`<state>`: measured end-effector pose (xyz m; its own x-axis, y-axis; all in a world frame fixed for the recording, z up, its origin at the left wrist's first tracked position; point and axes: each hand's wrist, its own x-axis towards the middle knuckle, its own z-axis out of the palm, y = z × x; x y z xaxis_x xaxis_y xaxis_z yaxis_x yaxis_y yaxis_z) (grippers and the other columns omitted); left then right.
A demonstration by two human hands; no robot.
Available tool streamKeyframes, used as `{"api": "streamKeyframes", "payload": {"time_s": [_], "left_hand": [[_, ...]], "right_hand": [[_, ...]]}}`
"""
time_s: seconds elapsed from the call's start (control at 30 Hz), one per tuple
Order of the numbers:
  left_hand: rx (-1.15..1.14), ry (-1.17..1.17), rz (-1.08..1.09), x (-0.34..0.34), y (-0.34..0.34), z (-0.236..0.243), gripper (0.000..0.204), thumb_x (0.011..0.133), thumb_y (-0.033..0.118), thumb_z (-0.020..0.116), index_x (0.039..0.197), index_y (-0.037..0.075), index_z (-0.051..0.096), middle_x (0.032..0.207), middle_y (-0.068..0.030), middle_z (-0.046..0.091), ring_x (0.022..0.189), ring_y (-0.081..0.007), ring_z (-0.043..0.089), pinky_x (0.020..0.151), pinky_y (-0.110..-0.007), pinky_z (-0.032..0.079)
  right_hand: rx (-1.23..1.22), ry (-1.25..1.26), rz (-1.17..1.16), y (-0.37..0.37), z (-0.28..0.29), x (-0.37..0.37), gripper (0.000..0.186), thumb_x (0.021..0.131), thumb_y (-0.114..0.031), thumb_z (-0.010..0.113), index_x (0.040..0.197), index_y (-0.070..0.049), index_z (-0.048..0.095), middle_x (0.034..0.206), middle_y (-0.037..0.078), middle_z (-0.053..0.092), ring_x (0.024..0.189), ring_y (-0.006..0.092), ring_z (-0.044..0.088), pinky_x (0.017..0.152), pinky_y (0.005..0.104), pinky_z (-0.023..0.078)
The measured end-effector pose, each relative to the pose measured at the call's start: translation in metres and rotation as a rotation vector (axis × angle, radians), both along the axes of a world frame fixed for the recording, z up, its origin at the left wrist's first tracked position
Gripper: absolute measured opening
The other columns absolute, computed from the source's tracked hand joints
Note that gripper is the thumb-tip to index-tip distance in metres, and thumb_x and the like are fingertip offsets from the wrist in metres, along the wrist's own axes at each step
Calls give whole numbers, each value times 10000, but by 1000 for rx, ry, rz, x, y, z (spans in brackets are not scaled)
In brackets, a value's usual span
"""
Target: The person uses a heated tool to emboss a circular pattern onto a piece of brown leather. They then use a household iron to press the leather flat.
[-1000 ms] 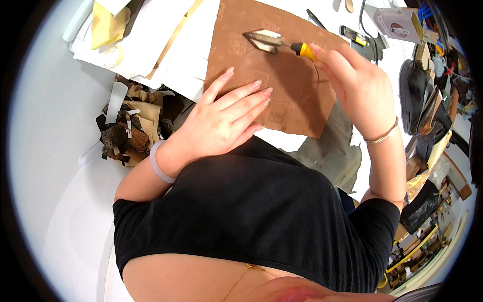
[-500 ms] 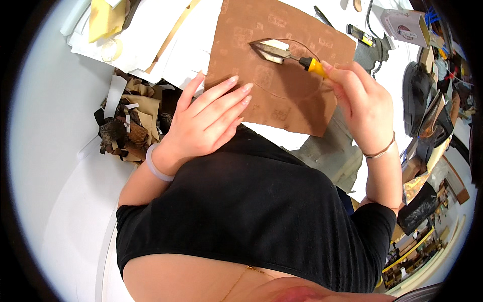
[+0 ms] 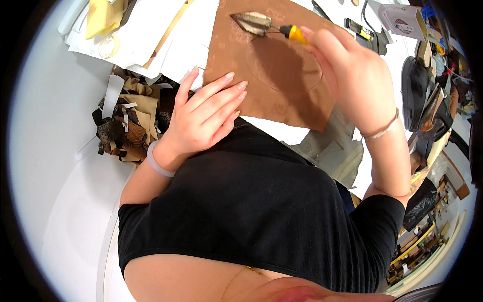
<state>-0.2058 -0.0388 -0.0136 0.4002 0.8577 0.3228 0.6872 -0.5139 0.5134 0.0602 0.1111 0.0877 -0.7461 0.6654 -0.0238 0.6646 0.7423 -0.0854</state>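
Left hand (image 3: 204, 118) flat on brown leather sheet (image 3: 271, 55), right hand (image 3: 352, 75) clamped on yellow-handled tool (image 3: 266, 25): best pressed steadily.

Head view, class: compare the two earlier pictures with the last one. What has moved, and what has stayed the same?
The right hand has carried the yellow-handled tool up and leftward across the brown sheet. The left hand still presses flat on the sheet's near edge.
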Motion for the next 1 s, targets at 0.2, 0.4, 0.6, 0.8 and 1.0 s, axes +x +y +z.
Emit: {"api": "streamKeyframes", "payload": {"time_s": [0.2, 0.4, 0.6, 0.8, 1.0], "left_hand": [[37, 20, 74, -5, -6, -2, 342, 934, 157, 745, 1261, 57, 754, 1381, -61, 735, 1359, -263, 650, 1290, -593, 230], [26, 18, 117, -7, -12, -12, 516, 915, 336, 818, 1340, 65, 711, 1423, -58, 710, 1373, -267, 635, 1291, -602, 224], [0, 15, 106, -8, -12, -17, 568, 903, 383, 831, 1357, 69, 698, 1450, -69, 693, 1393, -279, 618, 1292, -600, 232], [13, -17, 94, -11, -15, -21, 633, 863, 374, 874, 1380, 58, 690, 1470, -109, 675, 1418, -314, 600, 1297, -584, 210], [39, -90, 170, -13, -19, -27, 648, 863, 387, 876, 1389, 66, 676, 1481, -109, 662, 1412, -314, 596, 1281, -559, 268]], "right_hand": [[-37, 128, -70, -13, 6, 7, 141, 1015, -125, 717, 1153, -111, 694, 974, 82, 726, 725, 330, 696, 604, 376, 541], [-87, 90, -91, -36, 2, 16, 125, 1016, -105, 706, 1141, -100, 691, 920, 72, 683, 668, 306, 660, 583, 378, 523], [-92, 57, -78, -46, 1, 4, 181, 998, -94, 717, 1177, -114, 696, 902, 65, 650, 661, 280, 663, 563, 387, 520], [-73, 23, -25, -47, -1, -9, 265, 956, -156, 718, 1218, -149, 681, 920, 54, 647, 677, 283, 697, 571, 379, 568], [-89, 92, -101, -45, -4, -1, 215, 973, -155, 715, 1184, -150, 676, 920, 61, 653, 693, 301, 698, 571, 392, 561]]}}
